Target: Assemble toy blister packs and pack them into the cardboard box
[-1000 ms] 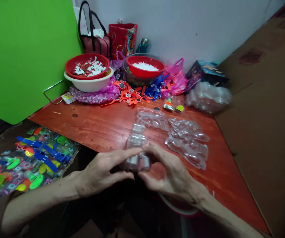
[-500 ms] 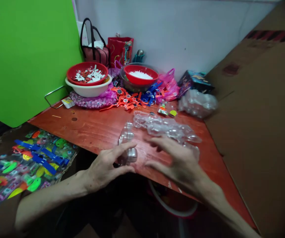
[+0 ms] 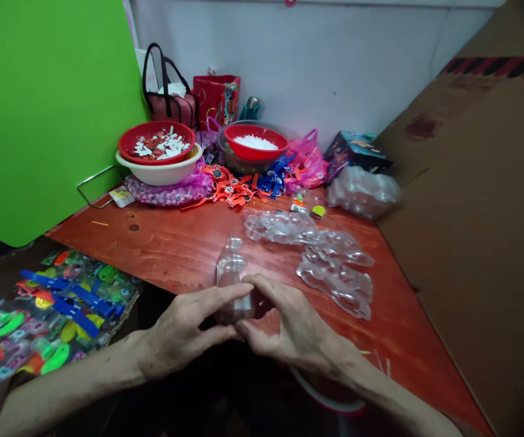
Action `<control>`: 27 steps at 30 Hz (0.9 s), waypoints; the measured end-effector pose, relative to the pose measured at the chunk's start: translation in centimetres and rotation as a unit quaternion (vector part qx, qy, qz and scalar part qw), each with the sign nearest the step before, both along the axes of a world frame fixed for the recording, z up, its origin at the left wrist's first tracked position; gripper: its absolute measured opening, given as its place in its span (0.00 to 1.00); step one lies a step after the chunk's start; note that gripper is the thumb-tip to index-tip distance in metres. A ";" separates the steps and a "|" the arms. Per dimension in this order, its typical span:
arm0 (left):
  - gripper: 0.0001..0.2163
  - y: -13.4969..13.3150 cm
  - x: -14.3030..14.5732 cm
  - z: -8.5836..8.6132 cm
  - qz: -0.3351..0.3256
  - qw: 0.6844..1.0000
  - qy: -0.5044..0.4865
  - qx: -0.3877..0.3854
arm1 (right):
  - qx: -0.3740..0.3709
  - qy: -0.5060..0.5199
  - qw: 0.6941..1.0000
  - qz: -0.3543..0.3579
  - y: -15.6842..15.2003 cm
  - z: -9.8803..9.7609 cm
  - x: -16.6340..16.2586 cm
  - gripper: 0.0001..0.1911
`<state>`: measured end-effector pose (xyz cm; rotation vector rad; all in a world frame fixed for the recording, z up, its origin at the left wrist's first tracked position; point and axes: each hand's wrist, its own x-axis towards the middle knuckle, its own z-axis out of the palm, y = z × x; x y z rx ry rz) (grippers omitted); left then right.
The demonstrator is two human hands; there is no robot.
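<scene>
No readable text; printing on dark box (image 3: 357, 152) too small, blurred.

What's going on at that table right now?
A person is working with bare hands at a red wooden table. Their left hand and right hand are both holding a clear blister strip near the table's front edge. More clear blisters lie on the table to the right of the hands. Toward the back, a red bowl of white pieces sits inside a white bowl.
</scene>
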<state>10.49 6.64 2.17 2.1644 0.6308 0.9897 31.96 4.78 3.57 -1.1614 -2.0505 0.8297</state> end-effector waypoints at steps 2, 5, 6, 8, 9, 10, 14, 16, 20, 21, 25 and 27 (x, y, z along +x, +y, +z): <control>0.28 0.0 -0.7 0.0 0.000 1.000 -0.002 -0.001 | 0.027 0.007 1.000 0.000 0.0 -0.1 0.1 0.18; 0.26 0.4 -2.4 -0.1 0.056 0.997 0.014 -0.043 | 0.028 -0.008 1.000 -0.007 0.0 0.3 1.4 0.16; 0.25 0.6 -3.1 -0.1 0.088 0.993 0.015 -0.071 | 0.020 -0.023 0.999 -0.021 -0.1 0.5 2.1 0.14; 0.24 1.0 -4.4 -0.1 0.152 0.979 -0.002 -0.133 | 0.015 -0.060 0.996 -0.069 -0.4 0.9 4.0 0.12; 0.25 1.1 -4.9 -0.1 0.176 0.971 -0.016 -0.158 | 0.028 -0.079 0.991 -0.101 -0.6 1.1 5.0 0.12; 0.27 1.1 -5.4 -0.1 0.192 0.965 -0.032 -0.176 | 0.052 -0.098 0.985 -0.135 -0.8 1.2 6.1 0.12; 0.29 0.7 -5.7 -0.4 0.214 0.950 -0.065 -0.218 | 0.178 -0.193 0.931 -0.255 -0.3 1.2 10.0 0.19; 0.28 0.2 -5.3 -0.7 0.209 0.945 -0.078 -0.240 | 0.217 -0.242 0.901 -0.286 0.7 0.7 11.5 0.24; 0.27 -0.7 -4.1 -1.0 0.179 0.936 -0.109 -0.281 | 0.236 -0.286 0.879 -0.298 2.0 -1.2 12.3 0.28; 0.27 -0.9 -3.7 -1.0 0.172 0.933 -0.117 -0.293 | 0.232 -0.276 0.886 -0.290 1.9 -1.8 11.8 0.27; 0.28 -2.2 -1.9 -1.2 0.165 0.907 -0.186 -0.340 | 0.195 -0.152 0.948 -0.202 -0.7 -3.6 6.7 0.17; 0.30 -3.3 -0.7 -1.4 0.175 0.888 -0.232 -0.357 | 0.180 -0.106 0.967 -0.147 -2.6 -4.5 3.2 0.16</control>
